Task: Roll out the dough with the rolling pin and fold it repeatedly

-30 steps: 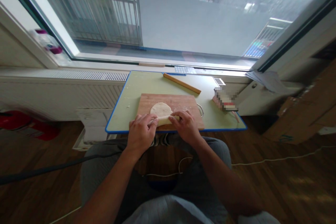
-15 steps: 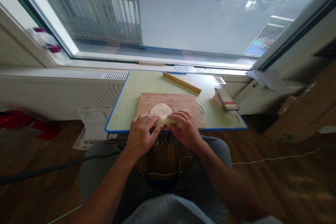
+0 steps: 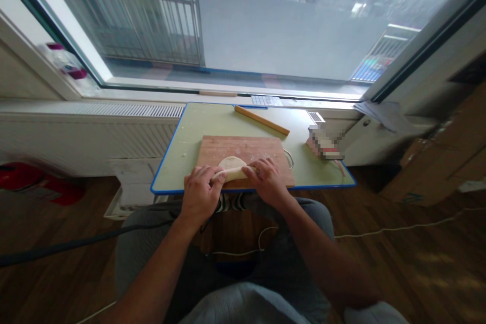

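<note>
A wooden cutting board (image 3: 212,146) lies on a small pale-green table (image 3: 170,172) with a blue rim. On the board is a flat round piece of dough (image 3: 233,162), its near part hidden behind a pale rolling pin (image 3: 234,174). My left hand (image 3: 200,187) grips the pin's left end, thumb along the near side. The other end is under the closed fingers of my right hand (image 3: 268,179). The pin lies slightly slanted, right end farther from me. White flour dusts the board beyond my right hand.
A wooden stick (image 3: 261,120) lies behind the board. At the table's right stands a pixelated item (image 3: 324,143). The board has a metal handle (image 3: 290,158) on its right. A window and radiator (image 3: 144,136) are ahead; a fire extinguisher (image 3: 38,182) lies at left.
The rolling pin has come to cover more of the dough's near side, so less of the round shows. My left hand has shifted slightly left, and more of the pin shows between my hands.
</note>
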The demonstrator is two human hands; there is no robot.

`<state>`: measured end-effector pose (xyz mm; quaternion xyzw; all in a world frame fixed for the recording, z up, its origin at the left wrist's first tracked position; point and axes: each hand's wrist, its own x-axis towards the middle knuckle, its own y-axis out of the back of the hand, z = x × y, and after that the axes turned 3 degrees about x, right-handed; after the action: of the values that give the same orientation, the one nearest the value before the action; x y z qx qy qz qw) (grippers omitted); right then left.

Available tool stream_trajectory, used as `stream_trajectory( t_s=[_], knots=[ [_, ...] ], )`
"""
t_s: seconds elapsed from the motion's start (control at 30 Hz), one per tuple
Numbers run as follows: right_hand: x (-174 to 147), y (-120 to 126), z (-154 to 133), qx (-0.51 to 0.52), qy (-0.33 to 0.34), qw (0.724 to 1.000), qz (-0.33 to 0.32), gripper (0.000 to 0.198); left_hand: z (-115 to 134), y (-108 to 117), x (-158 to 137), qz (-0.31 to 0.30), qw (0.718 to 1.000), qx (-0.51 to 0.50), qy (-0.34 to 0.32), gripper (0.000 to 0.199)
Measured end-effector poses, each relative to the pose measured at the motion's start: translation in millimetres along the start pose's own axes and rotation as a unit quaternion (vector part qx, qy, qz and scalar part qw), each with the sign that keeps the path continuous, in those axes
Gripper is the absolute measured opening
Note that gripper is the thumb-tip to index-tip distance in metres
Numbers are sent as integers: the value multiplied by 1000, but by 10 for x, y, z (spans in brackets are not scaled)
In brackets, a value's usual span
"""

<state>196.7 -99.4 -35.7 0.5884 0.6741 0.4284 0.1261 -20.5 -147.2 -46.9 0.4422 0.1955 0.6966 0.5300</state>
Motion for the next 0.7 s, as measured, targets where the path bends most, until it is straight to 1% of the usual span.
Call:
stream_trajectory(
  t_s=[0.1,0.2,0.3,0.37,0.4,0.47,0.53,0.57,0.63,0.7],
  knots=[
    [81,-41,4,-9,-35,999,16,19,30,-6,51,-3,1000,16,24,28],
    [191,-54,9,-27,-74,997,25,21,48,0,106,3,997,60,38,27],
    [270,-37,3,-54,-91,993,47,21,41,14,154,44,992,116,37,29],
    [255,-15,-7,-69,-65,992,82,17,20,28,161,69,991,116,14,29],
    [224,-5,-11,-68,-37,993,92,17,5,36,153,67,993,99,-8,29],
    [130,10,-12,-44,37,996,75,17,-29,53,118,30,996,54,-61,29],
    [37,15,5,-18,96,995,30,22,-64,67,74,-12,995,31,-96,31],
    [5,16,19,-13,109,994,10,28,-79,72,57,-21,994,32,-102,32],
    [-17,19,51,-15,102,995,-8,36,-102,74,44,-20,994,46,-96,34],
    [9,31,76,-13,84,996,-18,34,-114,69,57,-8,995,47,-84,31]
  ],
)
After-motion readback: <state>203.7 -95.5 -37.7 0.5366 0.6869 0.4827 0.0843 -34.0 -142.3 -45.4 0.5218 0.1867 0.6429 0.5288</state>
